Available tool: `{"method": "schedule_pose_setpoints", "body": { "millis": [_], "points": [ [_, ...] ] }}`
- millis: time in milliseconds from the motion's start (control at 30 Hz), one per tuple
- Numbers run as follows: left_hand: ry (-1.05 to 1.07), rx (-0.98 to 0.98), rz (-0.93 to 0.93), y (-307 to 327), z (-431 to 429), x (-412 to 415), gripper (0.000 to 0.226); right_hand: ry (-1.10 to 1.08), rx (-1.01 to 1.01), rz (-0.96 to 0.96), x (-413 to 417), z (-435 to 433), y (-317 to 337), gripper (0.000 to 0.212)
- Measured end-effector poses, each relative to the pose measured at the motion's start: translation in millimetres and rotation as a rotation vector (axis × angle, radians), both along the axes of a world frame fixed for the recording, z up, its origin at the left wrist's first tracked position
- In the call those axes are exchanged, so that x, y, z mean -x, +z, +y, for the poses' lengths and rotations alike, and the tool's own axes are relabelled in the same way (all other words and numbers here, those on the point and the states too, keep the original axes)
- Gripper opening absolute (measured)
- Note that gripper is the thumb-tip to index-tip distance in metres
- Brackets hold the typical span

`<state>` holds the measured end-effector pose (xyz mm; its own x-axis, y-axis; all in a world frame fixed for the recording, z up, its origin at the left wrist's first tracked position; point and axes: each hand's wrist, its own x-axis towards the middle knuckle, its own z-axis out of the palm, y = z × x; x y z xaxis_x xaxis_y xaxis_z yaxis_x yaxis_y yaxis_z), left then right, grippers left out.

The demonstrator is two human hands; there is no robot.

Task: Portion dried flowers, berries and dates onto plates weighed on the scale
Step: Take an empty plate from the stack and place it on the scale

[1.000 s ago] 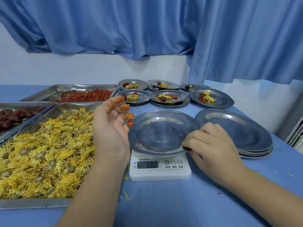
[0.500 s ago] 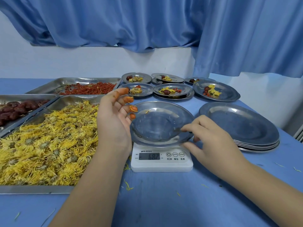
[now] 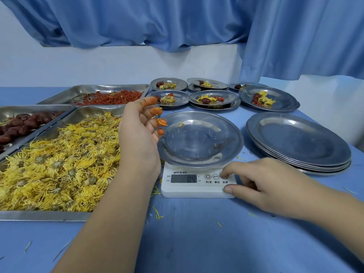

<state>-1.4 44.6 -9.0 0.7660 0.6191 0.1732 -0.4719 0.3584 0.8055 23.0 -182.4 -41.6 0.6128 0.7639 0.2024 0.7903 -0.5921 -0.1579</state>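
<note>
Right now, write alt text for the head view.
The right hand presses a button on a white digital scale carrying a nearly empty round steel plate, while the left hand, fingertips stained orange, hovers beside it. A steel tray of yellow dried flowers lies left; stacked empty steel plates right.

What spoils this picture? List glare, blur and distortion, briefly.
Head view: soft even light, faint shadows; pale reflections streak the plate on the scale; the left hand looks slightly smeared at its fingertips; the wide lens stretches the stacked plates sideways; the display digits are soft.
</note>
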Motion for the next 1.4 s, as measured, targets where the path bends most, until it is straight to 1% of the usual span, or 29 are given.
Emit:
{"method": "schedule_pose_setpoints", "body": {
  "millis": [167, 267, 433, 600, 900, 967, 1033, 1100, 1200, 1333, 1400],
  "points": [
    [0.008, -0.007, 0.0, 0, 0, 0, 0.025, -0.04, 0.021, 0.022, 4, 1, 1, 0.042],
    [0.003, -0.006, -0.003, 0, 1, 0, 0.024, -0.102, -0.019, 0.042, 7, 6, 0, 0.044],
    [0.002, -0.021, -0.015, -2, 1, -1, 0.023, -0.178, -0.096, 0.134, 10, 14, 2, 0.036],
    [-0.005, -0.022, -0.028, -3, 1, -2, 0.02, -0.21, -0.116, 0.168, 12, 19, 3, 0.039],
    [-0.012, -0.064, 0.001, -5, 0, -3, 0.018, -0.21, -0.142, 0.094, 12, 16, 0, 0.04],
    [-0.007, -0.057, 0.006, -4, 1, -4, 0.018, -0.178, -0.14, 0.025, 13, 14, -4, 0.037],
    [-0.002, -0.058, 0.0, -5, 1, -4, 0.018, -0.123, -0.148, -0.111, 15, 13, -8, 0.034],
    [0.006, -0.065, -0.008, -5, 2, -5, 0.019, -0.088, -0.207, -0.174, 18, 15, -7, 0.033],
    [0.008, -0.062, -0.024, -6, 3, -5, 0.019, -0.103, -0.259, -0.169, 17, 21, -9, 0.033],
    [0.002, -0.065, -0.026, -4, 3, -4, 0.02, -0.226, -0.276, -0.141, 10, 21, -12, 0.025],
    [-0.001, -0.059, -0.013, -2, 2, -4, 0.021, -0.22, -0.307, -0.133, 10, 17, -10, 0.024]
  ]
}}
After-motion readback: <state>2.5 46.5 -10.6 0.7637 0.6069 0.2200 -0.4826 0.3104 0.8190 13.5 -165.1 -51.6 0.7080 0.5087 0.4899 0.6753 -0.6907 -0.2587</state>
